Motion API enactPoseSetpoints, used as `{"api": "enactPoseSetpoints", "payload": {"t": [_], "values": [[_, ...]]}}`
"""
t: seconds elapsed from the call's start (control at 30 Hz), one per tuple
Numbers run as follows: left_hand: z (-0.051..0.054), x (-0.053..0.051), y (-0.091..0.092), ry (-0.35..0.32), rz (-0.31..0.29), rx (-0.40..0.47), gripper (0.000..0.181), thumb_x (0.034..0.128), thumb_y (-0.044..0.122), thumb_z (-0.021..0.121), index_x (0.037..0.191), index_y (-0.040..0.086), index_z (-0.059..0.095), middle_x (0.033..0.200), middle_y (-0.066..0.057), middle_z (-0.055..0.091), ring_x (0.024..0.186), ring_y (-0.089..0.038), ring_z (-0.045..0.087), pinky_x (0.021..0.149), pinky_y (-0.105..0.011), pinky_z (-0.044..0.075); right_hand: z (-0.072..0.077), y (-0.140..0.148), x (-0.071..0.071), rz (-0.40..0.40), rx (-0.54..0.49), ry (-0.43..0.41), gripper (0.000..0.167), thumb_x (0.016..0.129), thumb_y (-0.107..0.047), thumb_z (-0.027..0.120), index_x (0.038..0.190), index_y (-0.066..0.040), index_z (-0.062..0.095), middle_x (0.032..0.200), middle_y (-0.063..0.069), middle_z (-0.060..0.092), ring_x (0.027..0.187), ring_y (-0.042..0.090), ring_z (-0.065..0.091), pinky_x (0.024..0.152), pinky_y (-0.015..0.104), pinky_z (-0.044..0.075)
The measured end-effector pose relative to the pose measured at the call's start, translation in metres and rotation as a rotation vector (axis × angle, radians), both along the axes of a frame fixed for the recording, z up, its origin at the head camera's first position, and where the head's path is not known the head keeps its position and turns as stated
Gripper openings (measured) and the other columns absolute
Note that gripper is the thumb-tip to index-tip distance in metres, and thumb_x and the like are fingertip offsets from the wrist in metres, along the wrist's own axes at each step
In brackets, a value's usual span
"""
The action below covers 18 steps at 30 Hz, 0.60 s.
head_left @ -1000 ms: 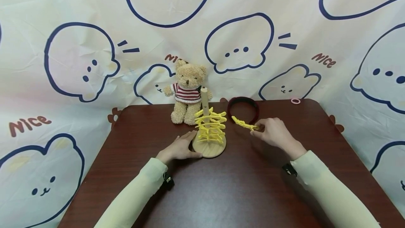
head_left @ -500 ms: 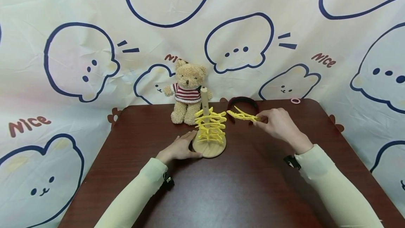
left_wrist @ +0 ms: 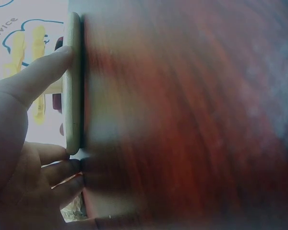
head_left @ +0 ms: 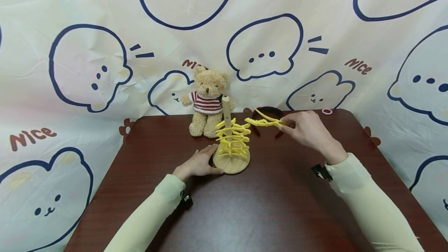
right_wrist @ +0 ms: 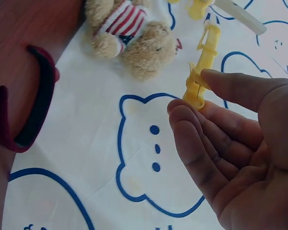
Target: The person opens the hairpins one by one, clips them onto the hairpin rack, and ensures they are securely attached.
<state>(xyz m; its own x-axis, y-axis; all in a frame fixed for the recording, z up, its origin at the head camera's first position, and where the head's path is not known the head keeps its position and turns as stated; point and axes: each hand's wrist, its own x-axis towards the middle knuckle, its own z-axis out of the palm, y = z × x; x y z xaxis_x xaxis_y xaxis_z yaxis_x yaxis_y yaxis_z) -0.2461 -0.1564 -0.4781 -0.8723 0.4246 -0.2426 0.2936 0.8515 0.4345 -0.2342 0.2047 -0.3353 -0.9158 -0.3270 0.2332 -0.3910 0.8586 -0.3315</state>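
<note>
A wooden stand (head_left: 226,110) with a round base (head_left: 231,167) and an upright post stands on the table. Several yellow hair clips (head_left: 233,139) are stacked around its post. My left hand (head_left: 197,163) holds the left edge of the base, thumb at the front and fingers behind; the left wrist view shows the thumb (left_wrist: 50,67) against its rim. To the right of the post, my right hand (head_left: 308,131) pinches another yellow hair clip (head_left: 266,121) by its end, thumb against fingers. This clip's two arms are spread apart and point left, in the air near the stacked clips.
Behind the stand a teddy bear (head_left: 207,100) in a striped shirt stands against the patterned cloth (head_left: 175,49). A dark red headband (right_wrist: 45,96) lies at the back of the brown table (head_left: 245,213), partly behind the held clip. A pink ring (head_left: 327,111) lies near the back right corner.
My right hand has lifted the hair clip and brought it left toward the post; its arms, together at first, now stand apart. The left hand has stayed on the base.
</note>
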Motion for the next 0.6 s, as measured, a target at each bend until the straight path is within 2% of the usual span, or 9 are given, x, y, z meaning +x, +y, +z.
{"api": "enactPoseSetpoints", "payload": {"t": [0.37,0.6], "values": [[0.0,0.0,0.0,-0.005,0.0,0.003,0.11,0.0823,0.063,0.071,0.162,0.012,0.015,0.167,-0.01,0.02,0.156,-0.028,0.017,0.124,-0.06,0.012,0.008,-0.021,0.0,0.083,-0.013,-0.032,0.019,0.092,-0.028,0.072,0.104,-0.014,0.078,0.074,-0.006,0.072,0.062,0.013,0.052,0.056,0.029,0.04],[0.0,0.0,-0.001,-0.002,-0.004,0.001,0.11,0.0823,0.064,0.071,0.162,0.012,0.015,0.168,-0.01,0.02,0.156,-0.028,0.016,0.124,-0.06,0.012,0.013,-0.035,-0.002,0.135,-0.015,-0.005,0.017,0.091,-0.028,0.074,0.1,-0.015,0.079,0.075,-0.005,0.071,0.059,0.012,0.052,0.054,0.028,0.043]]}}
